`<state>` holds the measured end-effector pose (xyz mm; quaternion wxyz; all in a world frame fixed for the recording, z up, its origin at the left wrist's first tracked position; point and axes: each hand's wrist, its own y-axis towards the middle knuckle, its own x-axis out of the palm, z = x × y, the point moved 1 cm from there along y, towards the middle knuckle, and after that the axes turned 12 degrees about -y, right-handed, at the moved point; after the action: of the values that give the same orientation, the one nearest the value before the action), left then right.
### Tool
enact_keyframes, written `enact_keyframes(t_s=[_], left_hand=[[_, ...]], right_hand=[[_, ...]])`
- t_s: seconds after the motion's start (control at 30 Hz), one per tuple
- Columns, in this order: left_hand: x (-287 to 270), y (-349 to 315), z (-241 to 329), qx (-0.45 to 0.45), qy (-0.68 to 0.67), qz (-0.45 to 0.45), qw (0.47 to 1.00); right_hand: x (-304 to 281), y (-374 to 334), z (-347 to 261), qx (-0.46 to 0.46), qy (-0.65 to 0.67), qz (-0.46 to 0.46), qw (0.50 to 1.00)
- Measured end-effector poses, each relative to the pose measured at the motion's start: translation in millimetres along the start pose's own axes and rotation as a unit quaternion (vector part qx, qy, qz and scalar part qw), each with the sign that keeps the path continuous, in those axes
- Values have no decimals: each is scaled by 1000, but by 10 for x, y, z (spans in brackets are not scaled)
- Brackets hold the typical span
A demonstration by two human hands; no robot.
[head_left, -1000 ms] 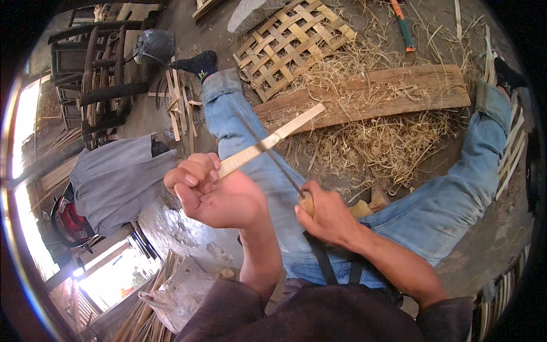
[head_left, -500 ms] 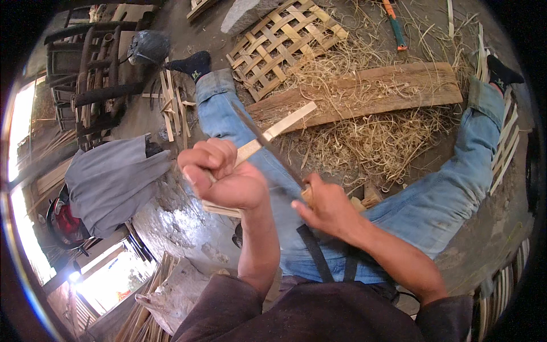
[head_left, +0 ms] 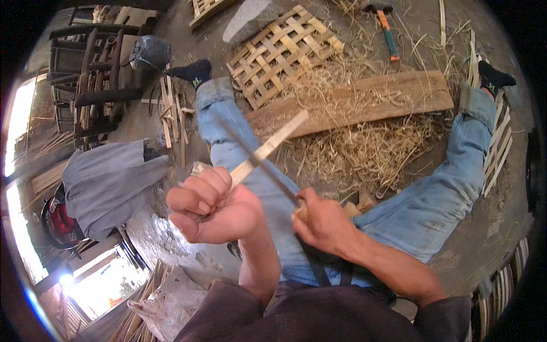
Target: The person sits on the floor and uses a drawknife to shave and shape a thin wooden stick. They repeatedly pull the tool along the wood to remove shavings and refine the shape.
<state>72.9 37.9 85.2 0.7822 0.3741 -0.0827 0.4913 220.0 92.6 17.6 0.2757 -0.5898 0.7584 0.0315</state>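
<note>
My left hand (head_left: pixel 219 208) is closed around a pale, flat strip of bamboo or wood (head_left: pixel 282 138), whose free end points up and to the right. My right hand (head_left: pixel 329 223) grips the wooden handle of a knife (head_left: pixel 280 183). Its long dark blade, partly smeared by motion, slants up to the left and crosses the strip just beyond my left fingers. In this view I cannot tell how deep the edge bites, or whether it only touches. Both hands are above my outstretched, jeans-covered legs (head_left: pixel 433 219).
Between my legs lie a wooden board (head_left: pixel 364 108) and a heap of curly shavings (head_left: pixel 364 151). Farther off are a woven lattice panel (head_left: pixel 285 51), a stone (head_left: pixel 246 20) and a hammer (head_left: pixel 388 37). Loose strips (head_left: pixel 169 111) and a grey cloth (head_left: pixel 111 185) are at left.
Both hands have dropped slightly, my left one also shifting left. The blade now crosses the strip a little farther from its free end. The view has shifted slightly.
</note>
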Motion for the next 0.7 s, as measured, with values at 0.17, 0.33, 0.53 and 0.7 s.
enact_keyframes(t_s=[0.17,0.33,0.53,0.7], left_hand=[[26,-51,131,46,-16,16,999],[-16,-157,179,60,0,15,998],[79,-185,355,103,-26,80,991],[-60,-278,337,83,23,33,996]], right_hand=[[100,75,45,68,-61,-35,995],[79,86,93,0,-74,48,996],[189,-78,-48,36,-33,-9,999],[158,-151,-212,-84,-55,19,995]])
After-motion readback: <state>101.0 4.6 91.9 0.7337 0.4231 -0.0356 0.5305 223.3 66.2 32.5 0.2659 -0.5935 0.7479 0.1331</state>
